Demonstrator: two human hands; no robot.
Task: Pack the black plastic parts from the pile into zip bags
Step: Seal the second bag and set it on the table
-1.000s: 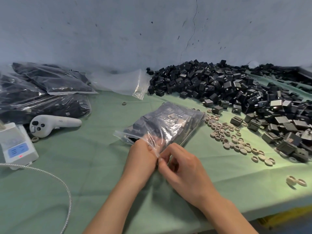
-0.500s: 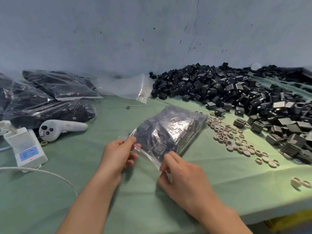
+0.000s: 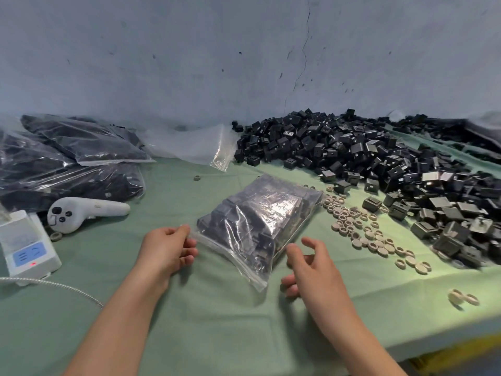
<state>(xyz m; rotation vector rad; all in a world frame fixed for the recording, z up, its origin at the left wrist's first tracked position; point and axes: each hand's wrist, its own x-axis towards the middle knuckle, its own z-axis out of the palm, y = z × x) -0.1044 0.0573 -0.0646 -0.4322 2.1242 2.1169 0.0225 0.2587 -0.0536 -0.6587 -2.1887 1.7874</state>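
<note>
Only left fingers [image 3: 181, 232] on zip bag [image 3: 260, 221]

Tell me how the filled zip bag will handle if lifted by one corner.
Probably heavy for its size: the bag bulges with black parts. Likely to sag and swing, since only thin film joins the corner the left hand pinches to the load. The glossy film may slip.

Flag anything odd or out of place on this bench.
Only strays: a lone ring lies in front of the empty bags, and a ring pair sits near the table edge, apart from the main ring scatter. Wall crack aside, nothing looks damaged.
</note>
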